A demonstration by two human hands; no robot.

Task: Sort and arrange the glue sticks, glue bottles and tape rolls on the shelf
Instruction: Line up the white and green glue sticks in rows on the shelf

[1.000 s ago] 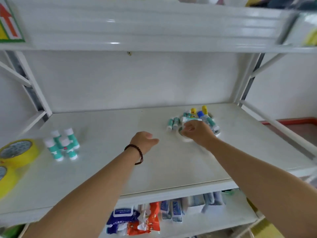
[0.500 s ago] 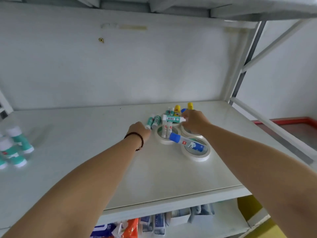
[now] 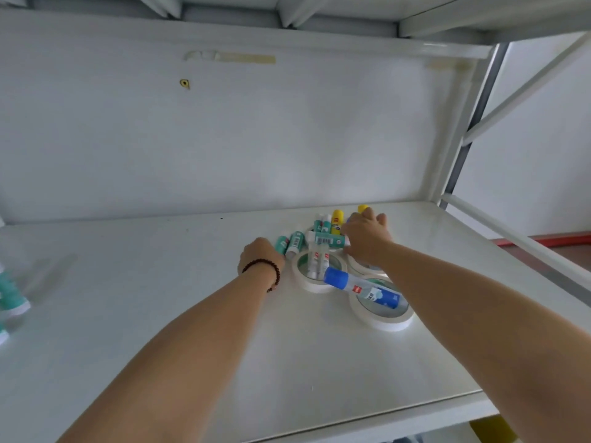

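On the white shelf (image 3: 192, 314), toward its back right part, lies a small heap of glue and tape. Both hands reach into it. The left hand (image 3: 260, 255), a dark bead bracelet (image 3: 265, 271) at its wrist, rests with fingers curled at the left edge of the heap, just beside two teal glue sticks (image 3: 289, 244) that lie on their sides — whether it grips one of them I cannot tell, since the fingers are turned away from the camera. The right hand (image 3: 366, 239) sits over the middle of the heap, its thumb and fingers closing on one end of a teal glue stick with a barcode (image 3: 329, 240), which lies crosswise on top of the others.

Behind that stick stand or lean more teal sticks and a yellow glue stick (image 3: 337, 220); another yellow cap (image 3: 362, 207) peeks out past the right hand's fingers. Three white tape rolls lie flat: one tape roll (image 3: 303, 279) holds two small white glue tubes (image 3: 318, 260) in its hole, a second is mostly hidden under the right wrist, and the nearest tape roll (image 3: 383, 321) carries a blue-capped glue bottle (image 3: 361, 287) lying across its rim (its cap end points left).

At the far left edge, blurred, are more teal sticks (image 3: 11, 295), well apart from the heap.
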